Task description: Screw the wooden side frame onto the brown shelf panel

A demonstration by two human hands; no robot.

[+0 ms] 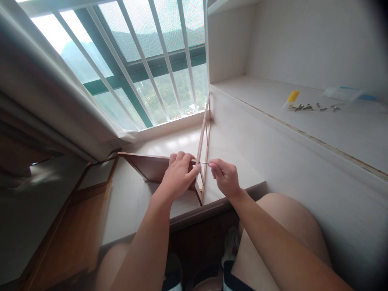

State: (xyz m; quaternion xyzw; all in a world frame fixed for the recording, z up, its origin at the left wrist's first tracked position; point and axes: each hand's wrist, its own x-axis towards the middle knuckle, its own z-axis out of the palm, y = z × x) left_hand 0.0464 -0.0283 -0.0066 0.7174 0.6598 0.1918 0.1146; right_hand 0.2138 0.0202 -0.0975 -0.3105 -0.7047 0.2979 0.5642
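My left hand (179, 174) is closed around the near end of a brown wooden panel (145, 165) where it meets a thin upright wooden frame (206, 125). The frame stands on edge on the pale sill (169, 145) and runs back toward the window. My right hand (226, 177) pinches a thin metal pin or tool (204, 163) whose tip points left at the frame's near end. The two hands are a few centimetres apart on either side of the frame.
A barred window (145, 60) and a curtain (45, 93) fill the upper left. To the right a white shelf (303, 109) holds several small metal screws (312, 107), a yellow-capped item (292, 97) and a plastic packet (342, 93). My bare knees show at the bottom.
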